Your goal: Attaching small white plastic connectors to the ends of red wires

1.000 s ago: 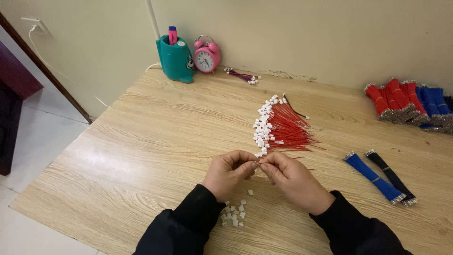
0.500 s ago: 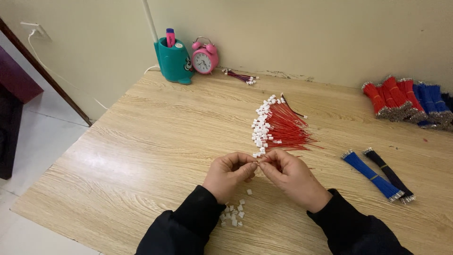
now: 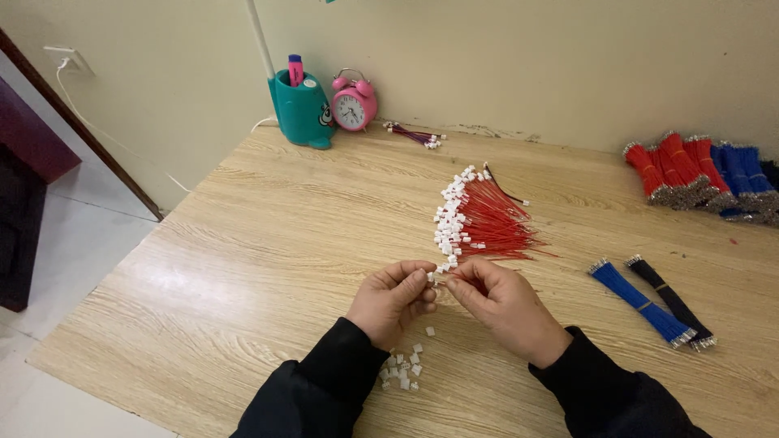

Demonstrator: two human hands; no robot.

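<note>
White plastic connector [image 3: 432,278], tiny, pinched between fingertips of left hand [image 3: 392,302] and right hand [image 3: 497,302], both clenched on it at bench [image 3: 243,268] centre. Whether a wire is held too, cannot tell. Fan of red wires [image 3: 487,223] with white ends lies at 12 o'clock, just beyond the hands. Loose white connectors [image 3: 402,369] at 6 o'clock (beside left sleeve). Blue and black wire bundles [image 3: 653,300] at 3 o'clock, well apart.

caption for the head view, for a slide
Both hands, left hand and right hand, pinch a small white connector over a wooden table, beside a fan of red wires.
</note>
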